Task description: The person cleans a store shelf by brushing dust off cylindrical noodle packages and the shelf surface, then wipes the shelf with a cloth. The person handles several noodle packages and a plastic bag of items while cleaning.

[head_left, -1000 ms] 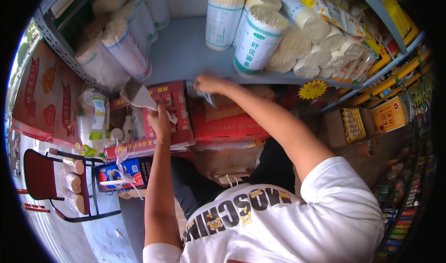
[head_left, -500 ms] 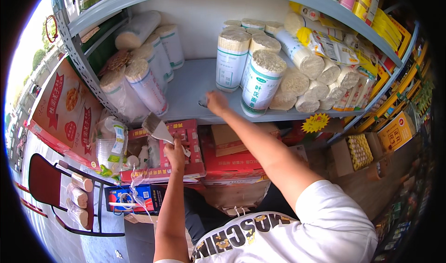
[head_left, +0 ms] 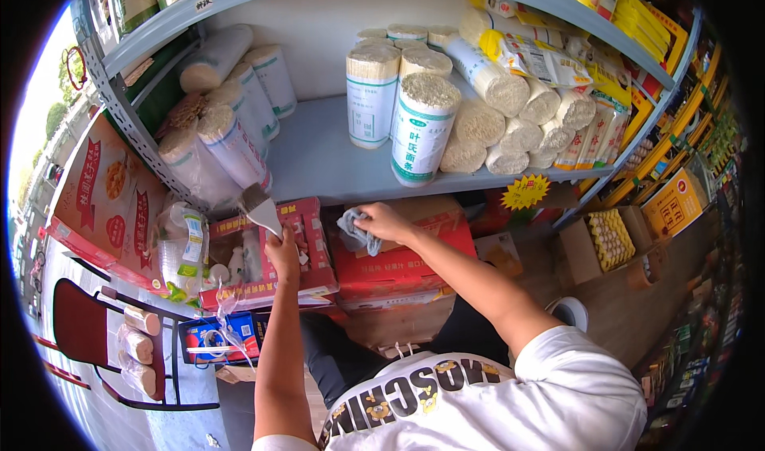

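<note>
My left hand [head_left: 282, 253] is closed round the handle of a flat brush [head_left: 260, 210] with a white body and dark bristles pointing up toward the shelf edge. The brush is above an open red carton [head_left: 307, 220] holding small items. My right hand [head_left: 381, 221] grips a crumpled grey-blue cloth [head_left: 358, 232], in front of the shelf and over a red box [head_left: 398, 264]. Behind it, on the grey-blue shelf [head_left: 319, 144], stand paper-wrapped noodle bundles [head_left: 426, 128], upright in a group.
More wrapped noodle rolls [head_left: 231, 144] stand at the shelf's left end. Noodle rolls lie stacked at the right [head_left: 522, 132]. A chair [head_left: 80, 323] carrying several rolls is at the lower left. Eggs in a carton [head_left: 611, 240] sit on the right; a yellow star-shaped sign [head_left: 526, 192] hangs from the shelf edge.
My right hand has drawn back from the shelf surface toward me, bringing the cloth over the red box. My left hand still holds the brush. The view has shifted slightly.
</note>
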The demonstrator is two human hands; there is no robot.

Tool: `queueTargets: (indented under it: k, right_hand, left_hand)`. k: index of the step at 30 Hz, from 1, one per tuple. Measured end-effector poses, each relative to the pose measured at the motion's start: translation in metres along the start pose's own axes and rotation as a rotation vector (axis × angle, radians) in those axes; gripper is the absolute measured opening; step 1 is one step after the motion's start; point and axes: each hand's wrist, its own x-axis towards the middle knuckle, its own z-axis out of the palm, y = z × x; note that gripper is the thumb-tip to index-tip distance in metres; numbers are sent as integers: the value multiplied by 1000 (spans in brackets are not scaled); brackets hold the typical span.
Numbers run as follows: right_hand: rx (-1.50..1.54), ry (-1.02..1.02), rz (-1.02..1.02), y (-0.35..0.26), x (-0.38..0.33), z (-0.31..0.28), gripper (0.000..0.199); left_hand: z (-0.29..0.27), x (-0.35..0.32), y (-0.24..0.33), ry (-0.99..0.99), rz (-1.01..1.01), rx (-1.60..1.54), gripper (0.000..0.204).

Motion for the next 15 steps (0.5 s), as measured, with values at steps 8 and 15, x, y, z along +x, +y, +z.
queueTargets:
  k: [8, 15]
  right_hand:
    - [540, 161, 197, -3, -48, -33, 14]
    - [-135, 453, 22, 30, -20, -33, 25]
  left_hand:
    - [-14, -14, 24, -198, -207, -55, 24]
    - [-34, -18, 22, -294, -170, 87, 17]
